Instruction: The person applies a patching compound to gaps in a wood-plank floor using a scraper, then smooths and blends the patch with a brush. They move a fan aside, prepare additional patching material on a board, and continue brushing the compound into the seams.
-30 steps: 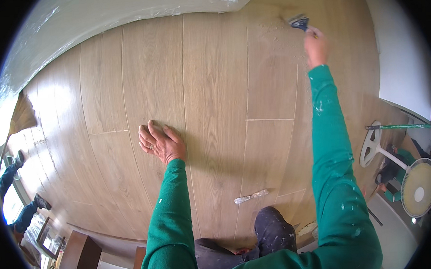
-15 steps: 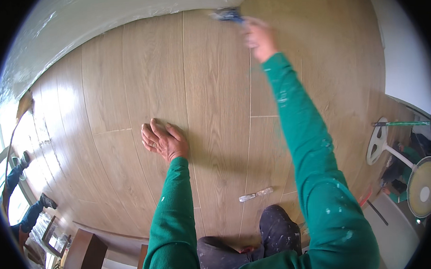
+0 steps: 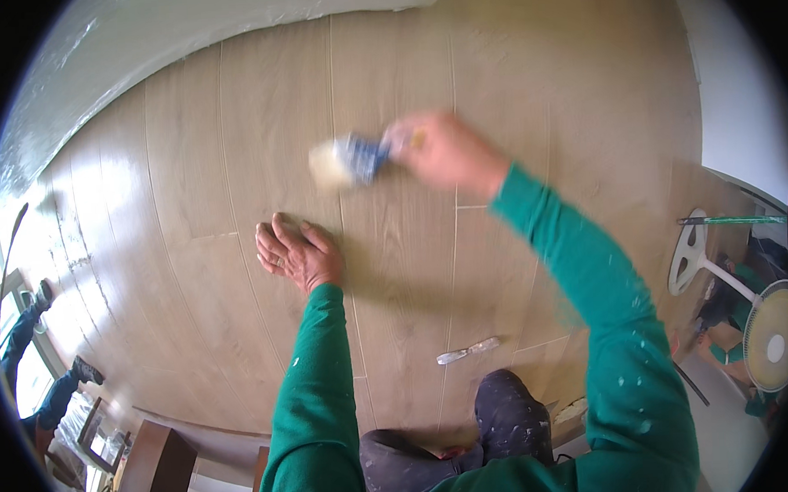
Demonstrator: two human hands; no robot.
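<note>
My left hand (image 3: 299,254) rests on the wood-look plank floor (image 3: 395,281), fingers spread and slightly bent, holding nothing. My right hand (image 3: 443,151) grips a flat brush (image 3: 346,163) with a blue handle and pale bristles, held low over the floor above and right of my left hand; both are blurred by motion, so whether the bristles touch the planks I cannot tell. A paint-smeared putty knife (image 3: 467,349) lies loose on the floor just in front of my knees (image 3: 507,417).
Plastic-covered surface (image 3: 182,18) along the top; white panel (image 3: 738,99) at right, with a fan (image 3: 772,335) and green pole (image 3: 731,220) below. Another person's legs (image 3: 20,341) at far left; another person (image 3: 723,320) at far right. Brown wooden box (image 3: 149,468) at lower left.
My right hand and the brush have swept from the top right, along the plastic-covered edge, down and left toward the middle of the floor. My left hand has stayed in place.
</note>
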